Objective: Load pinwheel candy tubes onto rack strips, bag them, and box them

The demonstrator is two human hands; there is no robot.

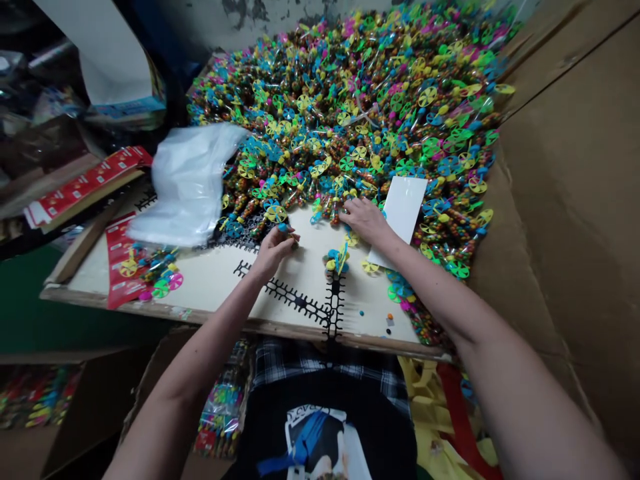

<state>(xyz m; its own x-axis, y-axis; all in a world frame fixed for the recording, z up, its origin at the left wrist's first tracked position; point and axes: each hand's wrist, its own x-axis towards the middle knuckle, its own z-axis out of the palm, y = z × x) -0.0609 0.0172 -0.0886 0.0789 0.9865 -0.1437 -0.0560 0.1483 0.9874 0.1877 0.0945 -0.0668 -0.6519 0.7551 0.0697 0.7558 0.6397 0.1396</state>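
My left hand [273,252] is closed around a small candy-filled tube [295,239] with a blue top, mostly hidden by the fingers. My right hand [366,219] reaches to the near edge of a large pile of candy tubes [320,120] with coloured fan-wheel tops. Its fingers are slightly bent and apart, and the fingertips touch tubes at the edge. Between my forearms, black plastic clip strips [334,303] lie on the pale tabletop [360,333]. A few tubes with yellow and blue tops [337,259] sit at the far end of one strip.
A white card [405,207] lies under my right forearm. Clear plastic bags [185,180] and red printed cards [123,267] are at the left, beside a small tube cluster [159,270]. Cardboard [565,173] walls the right side. Loose candies [390,317] dot the front.
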